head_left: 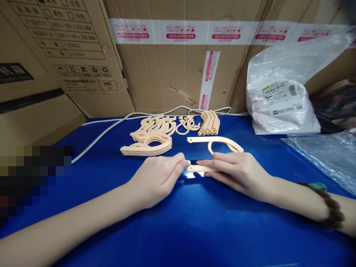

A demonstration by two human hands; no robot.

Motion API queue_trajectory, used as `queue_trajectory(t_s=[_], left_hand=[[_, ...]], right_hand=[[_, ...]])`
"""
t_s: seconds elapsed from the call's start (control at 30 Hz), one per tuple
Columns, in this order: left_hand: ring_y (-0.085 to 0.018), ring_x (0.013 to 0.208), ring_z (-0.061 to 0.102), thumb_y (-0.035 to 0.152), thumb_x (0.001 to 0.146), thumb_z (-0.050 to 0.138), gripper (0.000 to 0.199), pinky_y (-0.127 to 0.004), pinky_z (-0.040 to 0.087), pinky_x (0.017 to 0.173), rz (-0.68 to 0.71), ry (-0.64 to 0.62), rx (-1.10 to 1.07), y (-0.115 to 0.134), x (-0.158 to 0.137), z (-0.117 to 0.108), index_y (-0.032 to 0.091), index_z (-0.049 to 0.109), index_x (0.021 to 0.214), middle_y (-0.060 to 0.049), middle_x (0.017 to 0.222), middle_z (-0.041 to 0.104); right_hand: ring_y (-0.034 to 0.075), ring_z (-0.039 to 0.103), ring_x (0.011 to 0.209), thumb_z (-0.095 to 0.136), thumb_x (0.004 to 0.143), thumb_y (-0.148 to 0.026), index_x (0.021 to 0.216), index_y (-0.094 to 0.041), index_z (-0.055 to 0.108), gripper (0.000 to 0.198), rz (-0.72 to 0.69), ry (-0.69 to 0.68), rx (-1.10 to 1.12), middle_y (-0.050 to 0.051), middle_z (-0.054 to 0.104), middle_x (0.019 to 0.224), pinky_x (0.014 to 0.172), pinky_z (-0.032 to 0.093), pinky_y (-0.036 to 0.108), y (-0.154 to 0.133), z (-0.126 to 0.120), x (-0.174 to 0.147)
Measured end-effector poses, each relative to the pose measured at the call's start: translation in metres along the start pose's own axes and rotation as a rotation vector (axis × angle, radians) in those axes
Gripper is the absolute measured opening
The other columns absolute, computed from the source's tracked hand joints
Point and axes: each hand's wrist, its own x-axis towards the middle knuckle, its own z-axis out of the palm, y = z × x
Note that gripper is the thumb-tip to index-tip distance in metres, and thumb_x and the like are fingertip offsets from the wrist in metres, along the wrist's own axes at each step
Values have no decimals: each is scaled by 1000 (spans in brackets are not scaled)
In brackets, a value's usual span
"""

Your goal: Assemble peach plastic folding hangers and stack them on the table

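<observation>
My left hand (160, 178) is closed in a pinch around a small cream plastic piece. Only its tip (189, 162) shows past the thumb, so its full shape is hidden. My right hand (241, 170) grips a cream plastic hanger arm (198, 168) lying low over the table, its holed end pointing at my left fingertips. Just beyond the right hand lies another curved hanger arm (211, 139), with a hole at its left end. A curved cream part (210, 147) shows beneath that arm, partly covered by my fingers.
Stacked cream hanger pieces (147, 150), loose hook-shaped pieces (182, 129) and a bundle of curved arms (209, 122) lie at the back of the blue table (189, 230). A white cable (102, 138) runs behind them. Cardboard boxes (164, 74) and a white plastic bag (280, 100) border the table.
</observation>
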Motion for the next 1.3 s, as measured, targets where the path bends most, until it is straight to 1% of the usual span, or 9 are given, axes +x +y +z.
queue_trajectory(t_s=[0.17, 0.37, 0.53, 0.63, 0.77, 0.9, 1.13, 1.3], left_hand=[[-15, 60, 52, 36, 101, 20, 40, -26, 33, 57, 41, -26, 34, -1, 1, -1, 20, 46, 75, 2, 65, 54], [-16, 61, 56, 34, 102, 18, 39, -27, 34, 58, 72, -73, 109, -1, 3, -4, 21, 46, 78, 2, 67, 58], [-15, 54, 55, 46, 99, 36, 34, -25, 29, 51, 109, -98, 249, 1, 2, -4, 21, 44, 78, 3, 63, 58], [-16, 52, 57, 44, 100, 35, 33, -24, 28, 48, 116, -109, 363, 1, 1, -3, 21, 43, 78, 2, 61, 59], [-18, 48, 58, 42, 103, 23, 38, -26, 25, 44, 203, -56, 504, 0, -1, -1, 20, 45, 82, 0, 57, 59], [-18, 46, 57, 41, 104, 13, 44, -26, 23, 42, 277, -3, 562, -3, -2, 1, 19, 45, 84, -1, 57, 58], [-17, 46, 57, 39, 104, 13, 45, -26, 25, 41, 360, 92, 608, -2, -3, 2, 18, 45, 79, -1, 58, 57], [-15, 45, 55, 32, 105, 15, 43, -26, 24, 41, 381, 123, 682, -1, -4, 3, 19, 44, 76, 0, 55, 53]], right_hand=[[12, 61, 69, 44, 100, -27, 117, -17, 64, 28, -6, 0, -47, 2, 64, 79, 60, 40, 22, 0, 0, 0], [12, 61, 70, 44, 100, -28, 116, -17, 64, 27, -9, -9, -40, 2, 66, 82, 60, 40, 22, -1, -1, 0], [12, 64, 73, 42, 101, -28, 117, -16, 63, 29, -7, -30, -40, 4, 69, 87, 61, 43, 22, -2, -2, 0], [12, 64, 69, 42, 101, -29, 117, -16, 64, 30, -22, -32, -77, 4, 70, 86, 60, 44, 23, -3, -3, 1], [12, 62, 64, 40, 102, -30, 114, -15, 66, 32, -60, -22, -100, 3, 69, 82, 58, 43, 24, -4, -3, 2], [12, 62, 63, 40, 102, -30, 111, -15, 67, 32, -72, -14, -83, 2, 67, 77, 57, 41, 23, -4, -3, 3], [12, 60, 64, 41, 102, -30, 112, -15, 66, 31, -63, -25, -28, 2, 64, 76, 56, 39, 23, -2, -1, 1], [11, 61, 68, 40, 102, -32, 113, -16, 65, 31, -47, -63, 1, 3, 66, 81, 58, 39, 22, 0, -1, 1]])
